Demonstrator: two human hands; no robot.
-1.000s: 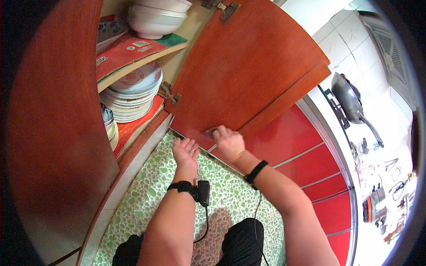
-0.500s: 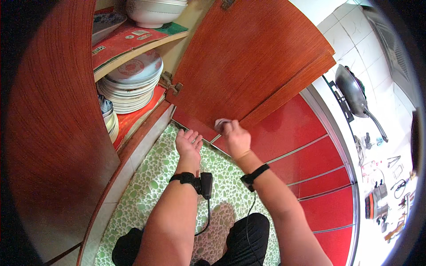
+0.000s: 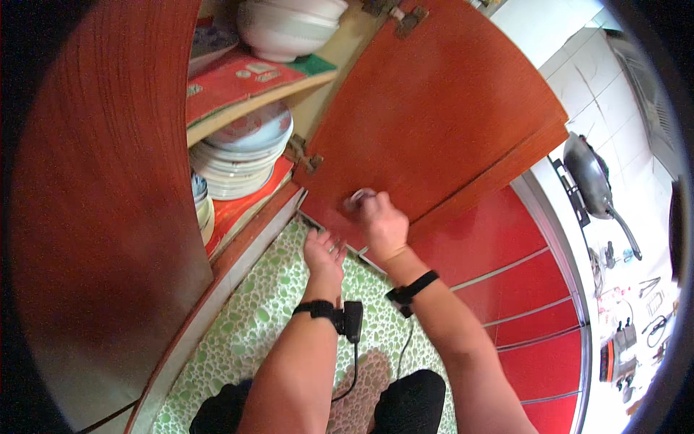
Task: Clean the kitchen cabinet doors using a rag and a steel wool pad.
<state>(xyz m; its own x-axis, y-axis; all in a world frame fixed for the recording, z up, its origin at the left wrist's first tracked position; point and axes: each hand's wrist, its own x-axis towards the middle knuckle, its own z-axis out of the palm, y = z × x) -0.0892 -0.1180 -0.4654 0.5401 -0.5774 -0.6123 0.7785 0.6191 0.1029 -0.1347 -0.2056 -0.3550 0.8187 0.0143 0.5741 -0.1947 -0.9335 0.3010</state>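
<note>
My right hand [image 3: 386,228] is closed on a small, pale, crumpled cloth [image 3: 358,198], blurred by motion. It presses the cloth to the lower part of the open reddish-brown cabinet door [image 3: 441,108], or very near it. Just left of and below it, my left hand [image 3: 324,254] is empty, palm turned up and fingers apart, near the door's bottom edge. Each wrist wears a black strap with a small black device on it.
Left of the door, the cabinet holds a stack of plates [image 3: 242,163] below and white bowls [image 3: 289,32] on the shelf [image 3: 260,101]. Red drawer fronts [image 3: 499,239] stand behind the door. A pan [image 3: 589,177] sits on the right. Green pebble-patterned flooring [image 3: 253,318] lies below.
The whole view has shifted, so the cabinet and door appear farther right and lower. My right hand stays with the cloth at the door's lower part; my left hand remains open beneath it.
</note>
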